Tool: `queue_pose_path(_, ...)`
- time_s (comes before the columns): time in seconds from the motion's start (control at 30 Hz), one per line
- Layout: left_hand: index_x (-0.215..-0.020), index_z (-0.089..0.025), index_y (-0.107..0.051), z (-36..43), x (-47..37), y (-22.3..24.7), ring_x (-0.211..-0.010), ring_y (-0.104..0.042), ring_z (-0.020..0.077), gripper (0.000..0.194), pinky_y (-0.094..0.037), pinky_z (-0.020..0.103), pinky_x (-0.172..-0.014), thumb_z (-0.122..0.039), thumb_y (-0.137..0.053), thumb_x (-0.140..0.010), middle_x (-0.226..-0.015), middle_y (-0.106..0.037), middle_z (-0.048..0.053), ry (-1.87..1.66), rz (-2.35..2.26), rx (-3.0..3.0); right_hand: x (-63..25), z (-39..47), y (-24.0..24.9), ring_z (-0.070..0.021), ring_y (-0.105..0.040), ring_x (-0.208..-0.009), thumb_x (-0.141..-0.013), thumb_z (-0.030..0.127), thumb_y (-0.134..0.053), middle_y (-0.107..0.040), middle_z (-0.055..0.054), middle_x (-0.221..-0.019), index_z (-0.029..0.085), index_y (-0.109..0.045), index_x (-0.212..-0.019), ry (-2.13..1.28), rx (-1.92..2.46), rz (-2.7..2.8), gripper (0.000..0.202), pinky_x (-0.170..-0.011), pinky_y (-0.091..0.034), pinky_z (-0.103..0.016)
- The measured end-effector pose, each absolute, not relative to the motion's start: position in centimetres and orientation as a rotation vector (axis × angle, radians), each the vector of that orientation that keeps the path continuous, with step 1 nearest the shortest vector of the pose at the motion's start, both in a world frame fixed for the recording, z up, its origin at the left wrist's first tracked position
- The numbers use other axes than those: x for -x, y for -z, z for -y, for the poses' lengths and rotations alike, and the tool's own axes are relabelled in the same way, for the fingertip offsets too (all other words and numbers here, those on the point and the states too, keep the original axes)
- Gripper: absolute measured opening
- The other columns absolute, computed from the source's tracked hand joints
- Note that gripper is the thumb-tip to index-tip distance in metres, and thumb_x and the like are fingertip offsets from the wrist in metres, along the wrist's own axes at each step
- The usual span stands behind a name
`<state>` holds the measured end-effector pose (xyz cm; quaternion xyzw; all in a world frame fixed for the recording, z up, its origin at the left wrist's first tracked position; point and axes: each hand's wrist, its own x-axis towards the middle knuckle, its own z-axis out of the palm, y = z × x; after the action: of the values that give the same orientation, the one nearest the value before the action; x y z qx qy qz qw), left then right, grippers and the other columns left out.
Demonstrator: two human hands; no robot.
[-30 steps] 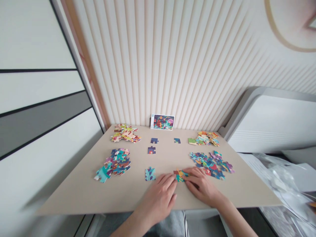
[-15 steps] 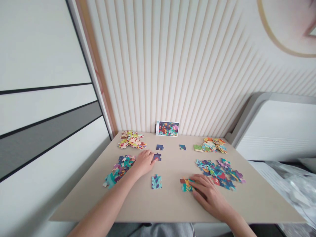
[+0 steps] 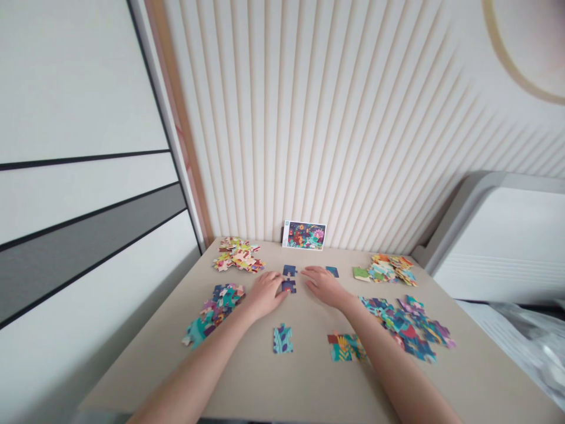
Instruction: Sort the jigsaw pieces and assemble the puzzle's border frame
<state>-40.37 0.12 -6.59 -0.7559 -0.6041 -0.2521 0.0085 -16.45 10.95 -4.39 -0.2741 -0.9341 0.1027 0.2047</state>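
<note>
My left hand [image 3: 265,292] has its fingertips and thumb on the left edge of a dark blue jigsaw piece with a red spot [image 3: 289,287]. Right above it lies another dark blue jigsaw piece [image 3: 289,270]; the two look close together, but whether they interlock I cannot tell. My right hand [image 3: 325,286] reaches in from the other side, fingers stretched out and apart from these pieces, holding nothing visible. Just past it lies a blue corner piece [image 3: 332,272]. A teal leaf-patterned piece [image 3: 283,340] lies nearer me, and joined-looking colourful pieces [image 3: 344,347] are partly under my right forearm.
Piles of loose pieces lie at the back left [image 3: 238,255], front left [image 3: 216,312], back right [image 3: 388,269] and front right [image 3: 406,327] of the beige table [image 3: 247,377]. A picture card [image 3: 304,235] leans against the ribbed wall [image 3: 273,118].
My right hand has left the colourful pieces at the front and moved up and left towards the dark blue ones. The red-spotted piece now sits closer to the piece above it.
</note>
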Motion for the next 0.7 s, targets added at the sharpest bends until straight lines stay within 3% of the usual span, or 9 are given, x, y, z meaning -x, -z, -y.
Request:
queue_pose_path(0.17,-0.126,-0.021,-0.067,0.2,40.4,7.6,-0.127,-0.060,0.0289,0.033,-0.046,0.046,-0.112,-0.038,-0.062,-0.098,-0.133,-0.064,0.012,0.846,1.915,2.321,20.8,-14.3,6.7,-0.0294,-0.054,-0.139,-0.102,0.029,-0.053,-0.060,-0.012,-0.149,0.026,-0.064,-0.143,-0.354,0.690,2.641,0.042,-0.117,-0.042,-0.051)
queue_pose_path(0.47,-0.143,-0.019,-0.054,-0.1,40.4,8.3,-0.133,-0.056,0.0300,0.052,-0.044,0.047,-0.115,-0.041,-0.064,-0.096,-0.140,-0.060,0.015,0.948,2.005,2.267,20.2,-14.6,7.1,-0.0281,-0.064,-0.124,-0.102,0.032,-0.055,-0.068,-0.012,-0.134,0.026,-0.063,-0.141,-0.523,0.570,2.516,0.040,-0.110,-0.048,-0.048)
queue_pose_path(0.7,-0.141,-0.021,-0.057,0.2,40.4,7.6,-0.130,-0.058,0.0285,0.048,-0.045,0.045,-0.114,-0.037,-0.064,-0.096,-0.139,-0.063,0.013,0.960,1.969,2.298,20.4,-14.3,7.1,-0.0294,-0.064,-0.125,-0.098,0.029,-0.061,-0.070,-0.012,-0.134,0.026,-0.063,-0.141,-0.536,0.556,2.497,0.043,-0.111,-0.047,-0.051)
